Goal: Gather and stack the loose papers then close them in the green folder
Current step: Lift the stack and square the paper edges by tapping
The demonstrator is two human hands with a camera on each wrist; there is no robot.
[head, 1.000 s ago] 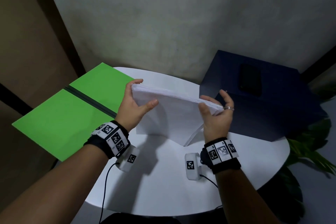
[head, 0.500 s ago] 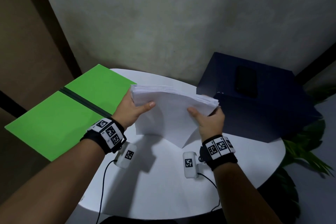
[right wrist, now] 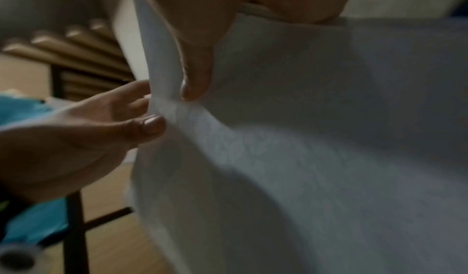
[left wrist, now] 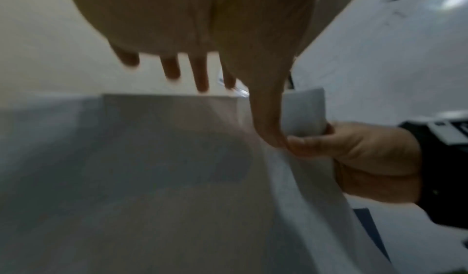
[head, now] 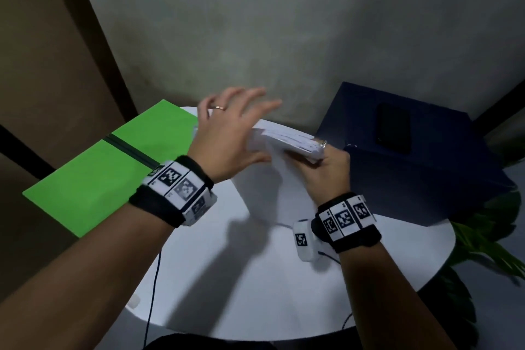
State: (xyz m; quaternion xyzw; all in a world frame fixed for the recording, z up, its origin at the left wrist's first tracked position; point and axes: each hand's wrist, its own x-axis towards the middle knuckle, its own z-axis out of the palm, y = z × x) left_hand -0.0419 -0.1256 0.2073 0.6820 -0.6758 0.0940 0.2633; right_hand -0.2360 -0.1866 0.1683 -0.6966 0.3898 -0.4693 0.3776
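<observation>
A thick stack of white papers [head: 287, 139] stands on edge over the white round table [head: 255, 278]. My right hand [head: 324, 170] grips its right end, thumb on the front face and fingers behind. My left hand [head: 235, 128] is raised over the stack's left top edge with straight, spread fingers, blurred by motion. In the left wrist view its thumb reaches down onto the papers [left wrist: 152, 178] close to my right hand [left wrist: 367, 158]. The green folder [head: 108, 176] lies open and flat at the left, overhanging the table edge.
A dark navy box [head: 412, 167] with a black phone [head: 393, 128] on top stands at the right, just behind my right hand. Green plant leaves [head: 488, 236] hang past the table's right edge. A thin cable [head: 153, 293] runs down from my left wrist.
My left hand has let go of the stack's left end and swung up over its top edge. My right hand keeps its grip on the right end.
</observation>
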